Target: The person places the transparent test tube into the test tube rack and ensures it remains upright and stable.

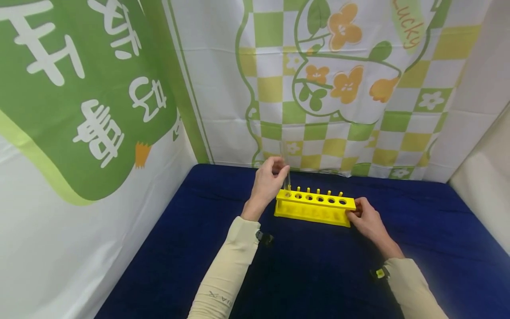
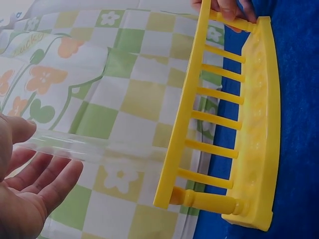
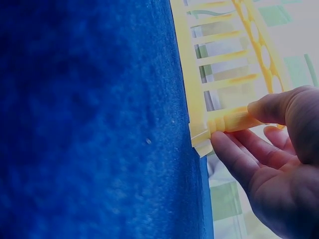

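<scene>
A yellow test tube rack (image 1: 314,212) stands on the dark blue cloth, with a row of round holes along its top bar and short pegs behind them. My left hand (image 1: 268,182) holds a clear glass test tube (image 2: 94,148) upright between thumb and fingers. The tube's lower end meets the leftmost hole; how deep it sits cannot be told. At the rack's other end, my right hand (image 1: 366,220) grips the end post (image 3: 232,120) with thumb and fingers. No tube shows in the other holes.
Dark blue cloth (image 1: 318,274) covers the table. Behind it hangs a checked green, yellow and white curtain (image 1: 275,88), close to the rack. A green and white printed sheet (image 1: 131,212) hangs along the left side.
</scene>
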Demonstrator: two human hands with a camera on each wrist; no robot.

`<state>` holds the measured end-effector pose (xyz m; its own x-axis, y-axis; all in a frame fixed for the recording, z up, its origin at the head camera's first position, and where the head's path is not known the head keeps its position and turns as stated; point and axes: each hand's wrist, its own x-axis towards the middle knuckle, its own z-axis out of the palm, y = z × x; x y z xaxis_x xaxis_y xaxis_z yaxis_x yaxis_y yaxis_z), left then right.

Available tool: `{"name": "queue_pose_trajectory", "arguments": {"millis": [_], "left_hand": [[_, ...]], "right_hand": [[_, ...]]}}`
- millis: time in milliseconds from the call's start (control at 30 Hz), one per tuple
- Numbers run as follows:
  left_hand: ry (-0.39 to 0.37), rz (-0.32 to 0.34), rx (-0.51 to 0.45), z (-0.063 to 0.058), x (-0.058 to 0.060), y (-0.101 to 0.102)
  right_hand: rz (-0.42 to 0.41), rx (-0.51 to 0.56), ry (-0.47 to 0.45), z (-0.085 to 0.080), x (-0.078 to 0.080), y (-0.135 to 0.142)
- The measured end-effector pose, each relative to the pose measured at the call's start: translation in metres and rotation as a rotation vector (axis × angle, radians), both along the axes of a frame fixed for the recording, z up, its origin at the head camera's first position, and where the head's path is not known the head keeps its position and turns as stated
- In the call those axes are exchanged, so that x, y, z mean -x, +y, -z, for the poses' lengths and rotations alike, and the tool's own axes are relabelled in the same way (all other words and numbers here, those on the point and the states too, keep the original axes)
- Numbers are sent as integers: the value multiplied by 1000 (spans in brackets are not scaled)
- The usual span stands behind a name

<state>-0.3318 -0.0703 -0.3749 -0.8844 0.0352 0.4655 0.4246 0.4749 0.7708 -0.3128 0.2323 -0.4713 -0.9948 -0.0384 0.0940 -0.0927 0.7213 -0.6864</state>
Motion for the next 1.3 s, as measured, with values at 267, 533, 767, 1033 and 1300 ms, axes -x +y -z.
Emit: {"name": "queue_pose_trajectory", "arguments": {"millis": [267,533,767,1033,1300], "left_hand": [[-9,5,13,3,0,5],[-5,19,44,5,-2,6],[-17,21,39,10,-1,7],[-14,15,49,12,-1,6],[-22,18,49,14,-3,4]], "right_hand": [[-5,9,1,-1,0,0],[-3,15,-8,0,0,-2],[4,9,-11,0,0,0],[5,3,-3,-1,1,0],[8,-9,-2,0,0,0]]}}
